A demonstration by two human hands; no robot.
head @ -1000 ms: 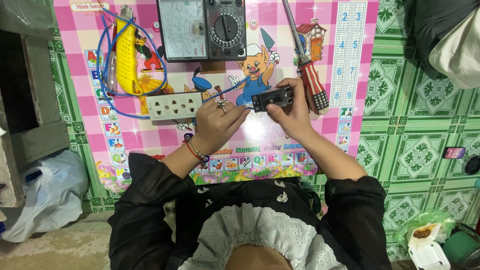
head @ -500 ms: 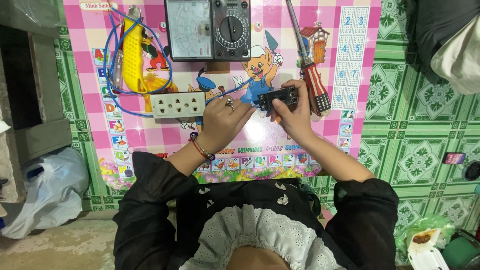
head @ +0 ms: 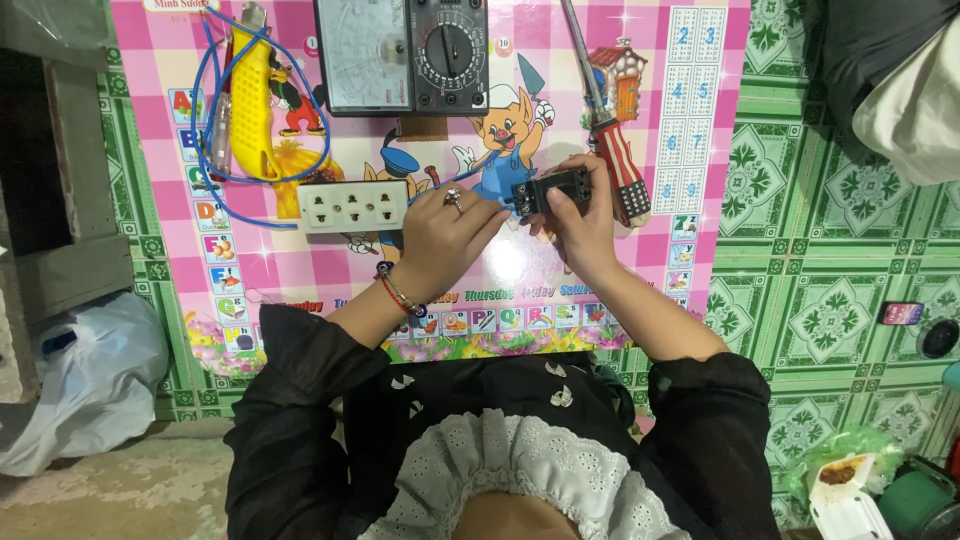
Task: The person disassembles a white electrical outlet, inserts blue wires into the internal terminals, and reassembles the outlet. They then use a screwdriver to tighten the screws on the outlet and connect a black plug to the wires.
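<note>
On a pink mat (head: 300, 270), from the left: a yellow tool (head: 252, 105) ringed by blue wire (head: 205, 110), then a white socket strip (head: 353, 206). The left hand (head: 445, 235), fingers curled, pinches one end of a small black part (head: 550, 190). The right hand (head: 580, 225) grips it from below, steadying it above the mat. A screwdriver (head: 615, 150) lies just right.
</note>
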